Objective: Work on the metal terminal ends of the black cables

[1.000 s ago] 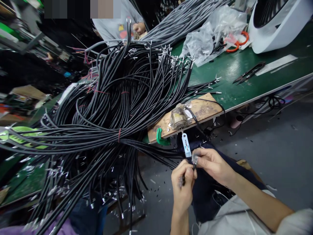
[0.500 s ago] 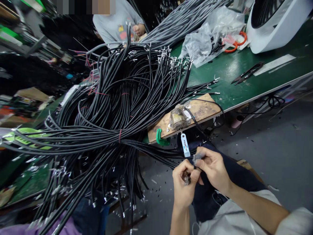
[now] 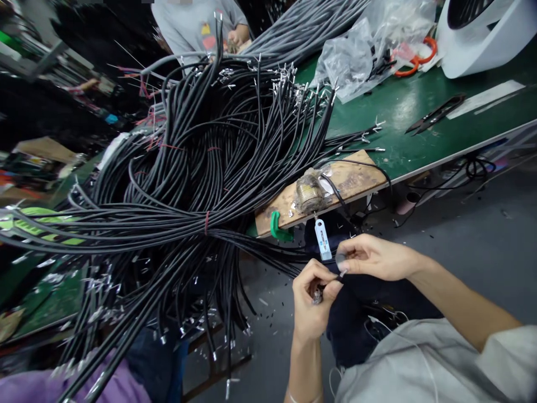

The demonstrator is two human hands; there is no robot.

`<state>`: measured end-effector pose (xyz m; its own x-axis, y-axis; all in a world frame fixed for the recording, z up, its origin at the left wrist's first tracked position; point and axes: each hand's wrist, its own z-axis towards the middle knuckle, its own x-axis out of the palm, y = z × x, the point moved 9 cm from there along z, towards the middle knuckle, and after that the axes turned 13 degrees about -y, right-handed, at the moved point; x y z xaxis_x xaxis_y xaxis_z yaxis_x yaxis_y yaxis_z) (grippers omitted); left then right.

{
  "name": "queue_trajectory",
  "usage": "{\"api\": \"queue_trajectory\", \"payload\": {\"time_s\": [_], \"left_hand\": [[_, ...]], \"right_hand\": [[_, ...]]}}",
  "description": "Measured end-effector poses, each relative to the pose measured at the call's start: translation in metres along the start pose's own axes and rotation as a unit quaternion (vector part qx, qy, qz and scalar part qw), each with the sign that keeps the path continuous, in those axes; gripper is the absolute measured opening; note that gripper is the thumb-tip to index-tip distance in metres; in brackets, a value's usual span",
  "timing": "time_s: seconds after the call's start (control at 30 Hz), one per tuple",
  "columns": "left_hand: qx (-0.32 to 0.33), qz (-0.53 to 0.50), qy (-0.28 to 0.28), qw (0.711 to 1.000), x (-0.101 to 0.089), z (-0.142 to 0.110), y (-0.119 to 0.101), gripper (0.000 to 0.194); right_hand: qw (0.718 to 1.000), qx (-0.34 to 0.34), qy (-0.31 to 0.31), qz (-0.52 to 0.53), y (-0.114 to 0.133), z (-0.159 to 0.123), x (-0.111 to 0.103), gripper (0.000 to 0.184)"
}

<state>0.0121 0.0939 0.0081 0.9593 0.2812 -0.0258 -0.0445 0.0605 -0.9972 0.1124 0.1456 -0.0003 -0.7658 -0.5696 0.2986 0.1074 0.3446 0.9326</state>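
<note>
My left hand [image 3: 312, 296] is closed around a black cable, whose end pokes out past the thumb near my right hand. Small shiny bits show inside the curled fingers, too small to make out. My right hand [image 3: 369, 258] pinches at the tip of that cable, where a small pale end shows between thumb and fingers. Just above my hands a light blue tag-like strip [image 3: 323, 240] hangs from a small motor-like part wrapped in clear film [image 3: 309, 193], on a wooden board [image 3: 356, 173]. Black cables [image 3: 268, 246] run from a tied bundle toward my left hand.
A large heap of black cables [image 3: 201, 162] with bare ends covers the left of the green table [image 3: 394, 112]. A green clamp [image 3: 280, 228] grips the board. Snips [image 3: 436, 115], orange-handled scissors [image 3: 413, 66], plastic bags [image 3: 348, 61] and a white fan [image 3: 490, 45] lie beyond. Opposite sits a person in grey [image 3: 197, 22].
My right hand has turned flatter and drawn slightly up and right, showing more of the cable end. My left hand has barely moved. The view has shifted a little.
</note>
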Motion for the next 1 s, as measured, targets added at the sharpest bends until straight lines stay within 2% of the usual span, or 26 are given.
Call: {"api": "queue_trajectory", "payload": {"time_s": [0.1, 0.17, 0.3, 0.5, 0.63, 0.77, 0.87, 1.0], "left_hand": [[0.011, -0.015, -0.015, 1.000, -0.004, -0.001, -0.002, 0.018], [0.024, -0.047, -0.025, 0.998, -0.007, -0.002, -0.005, 0.016], [0.028, -0.103, -0.056, 0.993, -0.013, 0.001, -0.005, 0.016], [0.019, -0.098, -0.085, 0.991, -0.008, 0.012, 0.003, 0.021], [0.019, -0.082, -0.073, 0.994, -0.003, 0.015, 0.004, 0.022], [-0.013, -0.070, -0.056, 0.996, -0.001, 0.014, 0.008, 0.021], [-0.039, -0.075, -0.028, 0.996, 0.002, 0.011, 0.011, 0.021], [-0.010, -0.085, -0.011, 0.996, 0.001, 0.007, 0.008, 0.019]], "right_hand": [[0.996, -0.034, -0.082, -0.020, 0.018, 0.016, -0.017, 0.036], [0.992, -0.045, -0.114, 0.003, 0.024, 0.028, -0.018, 0.041], [0.986, -0.018, -0.116, 0.122, 0.020, 0.042, -0.002, 0.047], [0.950, 0.013, -0.100, 0.295, 0.010, 0.039, 0.014, 0.039], [0.932, 0.015, -0.086, 0.351, 0.008, 0.038, 0.017, 0.034], [0.930, 0.025, -0.061, 0.362, 0.005, 0.039, 0.020, 0.035], [0.928, 0.037, -0.078, 0.363, -0.006, 0.039, 0.011, 0.039], [0.932, 0.033, -0.135, 0.335, -0.024, 0.030, -0.017, 0.042]]}}
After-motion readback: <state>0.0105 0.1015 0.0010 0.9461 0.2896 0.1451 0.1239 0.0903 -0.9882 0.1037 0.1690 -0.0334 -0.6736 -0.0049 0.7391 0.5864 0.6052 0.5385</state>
